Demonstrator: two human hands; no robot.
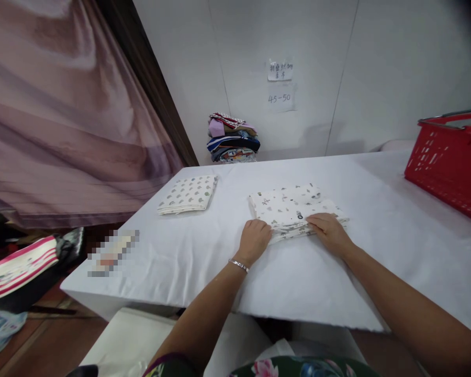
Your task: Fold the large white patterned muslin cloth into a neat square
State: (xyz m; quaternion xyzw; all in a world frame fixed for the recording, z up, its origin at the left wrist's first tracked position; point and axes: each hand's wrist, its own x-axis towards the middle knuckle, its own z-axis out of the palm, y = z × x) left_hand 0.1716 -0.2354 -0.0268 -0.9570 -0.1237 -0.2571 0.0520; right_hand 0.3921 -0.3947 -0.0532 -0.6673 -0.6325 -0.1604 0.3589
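Note:
A white cloth (284, 206) with small grey and olive prints lies folded in layers on the white-covered table (204, 267). At its near left corner, my left hand (255, 240) has its fingers curled onto the edge; a silver bracelet circles that wrist. My right hand (329, 233) pinches the near edge further right, thumb and fingers closed on the layers. The right end of the cloth looks uneven, with one layer sticking out beyond another. To the left lies a second folded cloth (190, 193), white with rows of grey-green motifs, touched by neither hand.
A red plastic basket (451, 167) stands at the table's right. Folded fabrics (233, 139) are piled by the wall behind the far edge. A blurred-out item (113, 254) lies at the table's left. Paper notes (281, 86) hang on the wall; a pink curtain (70, 115) hangs left.

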